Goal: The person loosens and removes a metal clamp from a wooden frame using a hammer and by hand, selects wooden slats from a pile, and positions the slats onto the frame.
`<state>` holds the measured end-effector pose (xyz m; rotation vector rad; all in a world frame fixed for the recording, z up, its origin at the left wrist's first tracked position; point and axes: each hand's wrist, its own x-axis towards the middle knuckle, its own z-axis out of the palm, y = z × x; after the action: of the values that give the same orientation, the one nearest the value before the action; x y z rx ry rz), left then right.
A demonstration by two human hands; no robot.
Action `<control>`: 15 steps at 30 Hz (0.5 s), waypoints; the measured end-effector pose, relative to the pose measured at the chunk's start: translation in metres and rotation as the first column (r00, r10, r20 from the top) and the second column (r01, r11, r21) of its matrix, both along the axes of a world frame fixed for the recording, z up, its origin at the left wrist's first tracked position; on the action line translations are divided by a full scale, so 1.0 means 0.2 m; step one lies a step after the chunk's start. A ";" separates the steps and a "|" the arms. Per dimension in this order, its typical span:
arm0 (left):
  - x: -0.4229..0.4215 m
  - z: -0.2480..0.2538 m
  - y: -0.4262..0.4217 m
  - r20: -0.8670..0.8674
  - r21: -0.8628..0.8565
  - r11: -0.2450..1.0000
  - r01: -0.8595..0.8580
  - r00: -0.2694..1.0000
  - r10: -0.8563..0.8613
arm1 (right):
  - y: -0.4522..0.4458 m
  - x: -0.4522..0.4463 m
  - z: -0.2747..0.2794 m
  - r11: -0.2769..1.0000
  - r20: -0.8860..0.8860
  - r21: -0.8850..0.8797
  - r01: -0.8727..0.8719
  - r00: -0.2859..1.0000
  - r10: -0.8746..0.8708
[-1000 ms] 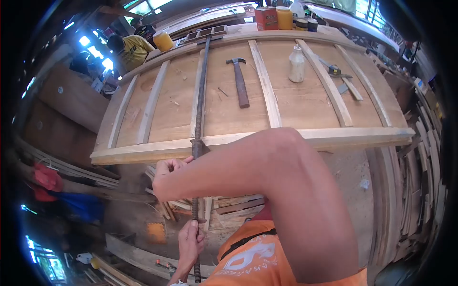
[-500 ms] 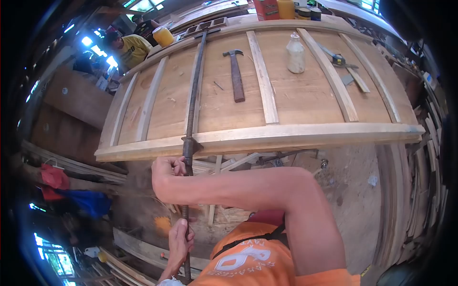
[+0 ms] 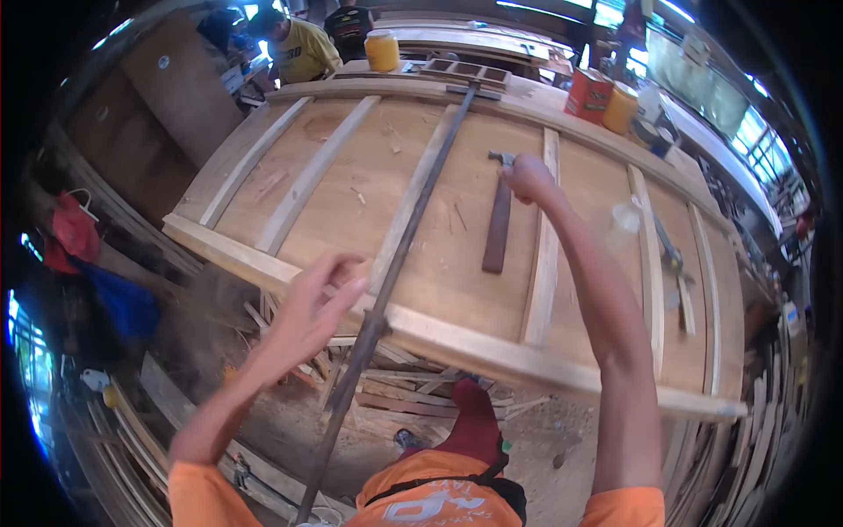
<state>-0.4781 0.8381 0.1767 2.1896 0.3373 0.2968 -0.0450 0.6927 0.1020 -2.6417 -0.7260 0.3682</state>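
A long dark metal bar clamp lies across a wooden panel frame, its threaded end sticking out past the near edge. Just left of the clamp, my left hand is raised over the near rail with its fingers apart, holding nothing. Over on the panel, my right hand has its fingers closed at the neck of a claw hammer, just below the head. The hammer's dark handle points toward me.
A bottle and a tape measure are on the panel's right part. Yellow jars and a red can stand along the far side. A person in a yellow shirt is at the back left. Scrap wood covers the floor.
Both my hands have let go of the clamp. My right hand has moved out to the hammer and closed at its neck; my left hand has risen and opened. The view has turned.
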 end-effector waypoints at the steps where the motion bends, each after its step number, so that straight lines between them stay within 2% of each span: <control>1: 0.22 -0.05 0.04 0.004 0.106 0.991 0.080 0.997 -0.081 | 0.07 0.07 -0.05 1.000 0.006 -0.001 -0.019 1.000 0.019; 3: 0.64 -0.15 0.09 -0.042 0.180 0.980 0.090 0.996 -0.084 | 0.15 0.10 -0.21 0.991 0.415 -0.131 0.008 0.909 0.047; 4: 0.84 -0.26 0.14 0.058 0.302 0.951 0.061 0.995 -0.082 | 0.16 0.12 -0.27 0.991 0.392 -0.136 -0.004 0.918 0.058; 5: 1.01 -0.37 0.19 0.160 0.415 0.910 0.018 0.983 -0.092 | 0.17 0.14 -0.29 0.969 0.238 -0.236 -0.075 0.962 0.132; 6: 1.15 -0.44 0.23 0.100 0.439 0.899 -0.010 0.994 -0.038 | 0.19 0.16 -0.29 0.933 0.085 -0.321 -0.160 0.977 0.197; 8: 1.38 -0.53 0.30 0.047 0.463 0.884 -0.059 0.998 0.041 | 0.16 0.14 -0.35 0.967 0.030 -0.241 -0.080 0.996 0.089; 9: 1.46 -0.58 0.34 0.059 0.461 0.881 -0.111 0.994 0.095 | 0.15 0.14 -0.35 0.964 0.030 -0.244 -0.102 0.993 0.113; 11: 1.62 -0.67 0.39 0.065 0.456 0.874 -0.164 0.986 0.151 | 0.09 0.16 -0.35 0.993 -0.012 -0.108 -0.043 0.999 0.041; 12: 1.71 -0.69 0.43 0.015 0.345 0.907 -0.241 0.968 0.252 | 0.09 0.23 -0.40 0.993 -0.008 -0.106 -0.046 0.999 0.046; 13: 1.80 -0.70 0.48 -0.046 0.230 0.918 -0.322 0.939 0.341 | 0.09 0.32 -0.49 0.998 -0.040 0.057 0.035 0.999 -0.033; 14: 1.89 -0.72 0.57 -0.042 0.222 0.918 -0.329 0.937 0.346 | 0.11 0.37 -0.53 0.971 -0.084 0.209 0.117 0.991 -0.102; 15: 1.99 -0.74 0.67 -0.056 0.083 0.941 -0.329 0.941 0.334 | 0.09 0.36 -0.40 0.936 -0.186 0.312 0.163 0.977 -0.108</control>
<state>-0.0793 0.9726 0.0282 2.2126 0.7488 0.4238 0.0278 0.7110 0.0228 -2.3000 -0.4979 0.3870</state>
